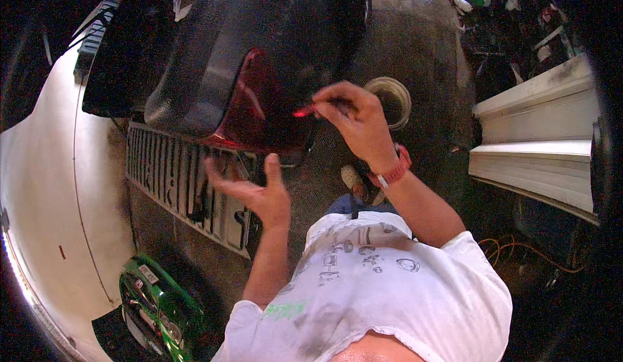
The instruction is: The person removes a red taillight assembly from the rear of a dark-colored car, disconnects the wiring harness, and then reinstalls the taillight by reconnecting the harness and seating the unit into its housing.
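In front of me is a dark, rounded vehicle body panel [207, 63] with a glossy red section [250, 109] at its near corner, which looks like a tail light. My right hand [357, 118], with a red band at the wrist, is closed in a pinch on a small bright red piece [302, 111]. That piece is held just right of the red section, and its exact kind is too small to make out. Below the red section's near edge, my left hand [259, 196] is open with fingers spread, slightly blurred. Whether its fingertips touch the panel cannot be told.
A ribbed metal panel [185, 177] lies low at the left, with a large white panel [52, 187] beyond it. A pale bucket [403, 96] stands right of my right hand. Long white panels [535, 157], an orange cord [519, 244] and a shiny green vehicle part [178, 303] surround me.
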Available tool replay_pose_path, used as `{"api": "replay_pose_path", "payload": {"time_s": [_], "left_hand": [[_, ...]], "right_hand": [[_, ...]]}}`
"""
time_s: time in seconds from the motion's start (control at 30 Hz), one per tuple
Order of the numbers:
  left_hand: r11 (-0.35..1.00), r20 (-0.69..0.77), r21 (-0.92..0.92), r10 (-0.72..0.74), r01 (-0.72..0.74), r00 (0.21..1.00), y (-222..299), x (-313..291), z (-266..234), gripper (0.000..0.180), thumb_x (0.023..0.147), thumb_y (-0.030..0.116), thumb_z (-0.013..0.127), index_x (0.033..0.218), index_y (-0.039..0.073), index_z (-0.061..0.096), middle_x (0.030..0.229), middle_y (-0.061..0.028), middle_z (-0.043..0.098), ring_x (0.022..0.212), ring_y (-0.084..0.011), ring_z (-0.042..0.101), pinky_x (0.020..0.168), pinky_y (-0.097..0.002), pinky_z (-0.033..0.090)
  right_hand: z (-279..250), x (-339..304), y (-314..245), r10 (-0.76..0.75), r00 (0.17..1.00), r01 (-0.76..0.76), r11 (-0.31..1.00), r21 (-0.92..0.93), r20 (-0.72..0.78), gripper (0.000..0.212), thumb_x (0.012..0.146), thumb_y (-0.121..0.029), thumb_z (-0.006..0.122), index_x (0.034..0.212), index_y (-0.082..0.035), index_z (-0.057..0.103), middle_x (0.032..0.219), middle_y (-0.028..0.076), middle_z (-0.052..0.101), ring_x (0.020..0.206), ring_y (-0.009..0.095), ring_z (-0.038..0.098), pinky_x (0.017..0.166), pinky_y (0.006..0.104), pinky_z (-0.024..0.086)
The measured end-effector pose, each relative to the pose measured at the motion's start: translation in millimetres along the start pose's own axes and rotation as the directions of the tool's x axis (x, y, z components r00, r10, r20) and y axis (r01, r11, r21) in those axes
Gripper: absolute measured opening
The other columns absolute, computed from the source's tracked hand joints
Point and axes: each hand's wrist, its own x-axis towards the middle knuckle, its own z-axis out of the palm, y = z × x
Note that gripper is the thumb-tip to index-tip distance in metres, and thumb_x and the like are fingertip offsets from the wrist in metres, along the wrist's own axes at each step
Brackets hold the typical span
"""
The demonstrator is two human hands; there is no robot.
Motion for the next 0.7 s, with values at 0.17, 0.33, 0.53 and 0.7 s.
{"api": "replay_pose_path", "payload": {"time_s": [0.17, 0.33, 0.53, 0.7], "left_hand": [[0.992, 0.088, 0.108, -0.067, 0.057, 0.994, 14, 47, -9, 0.14, 0.074, 0.027, 0.098, 0.165, 0.0, -0.006, 0.17, -0.0241, 0.007, 0.157, -0.035, 0.016, 0.13, -0.0463, 0.013], [0.985, 0.155, -0.148, -0.068, 0.092, 0.985, -5, 57, 17, 0.147, 0.072, 0.017, 0.098, 0.165, 0.006, -0.016, 0.171, -0.0218, 0.004, 0.156, -0.0327, 0.018, 0.129, -0.0455, 0.016], [0.969, 0.149, -0.181, -0.141, 0.167, 0.979, -4, 50, 19, 0.143, 0.075, 0.01, 0.095, 0.167, 0.014, -0.014, 0.169, -0.0195, 0.019, 0.151, -0.0308, 0.03, 0.126, -0.045, 0.026], [0.999, -0.022, 0.016, 0.031, -0.031, 0.999, 10, 47, 25, 0.137, 0.078, 0.023, 0.095, 0.168, 0.014, -0.008, 0.168, -0.0221, 0.027, 0.152, -0.0357, 0.029, 0.129, -0.0472, 0.019]], "right_hand": [[3, 74, -30, -0.211, 0.971, 0.219, 0.974, -0.063, 0.11, 0.014, 0.097, -0.009, 0.074, 0.108, -0.001, 0.075, 0.102, 0.004, 0.075, 0.097, 0.011, 0.069, 0.088, 0.0283, 0.056], [8, 122, -27, -0.227, 0.944, 0.249, 0.966, -0.065, 0.241, 0.013, 0.097, -0.01, 0.074, 0.106, -0.001, 0.075, 0.101, 0.003, 0.075, 0.096, 0.01, 0.068, 0.09, 0.027, 0.055], [6, 146, -30, -0.17, 0.89, 0.236, 0.966, -0.108, 0.424, 0.014, 0.097, -0.01, 0.075, 0.106, 0.0, 0.075, 0.101, 0.004, 0.075, 0.099, 0.013, 0.069, 0.094, 0.0298, 0.055], [3, 157, -38, -0.207, 0.847, 0.362, 0.899, -0.246, 0.49, 0.013, 0.095, -0.01, 0.076, 0.104, -0.001, 0.075, 0.101, 0.006, 0.075, 0.099, 0.016, 0.071, 0.093, 0.0322, 0.056]]}}
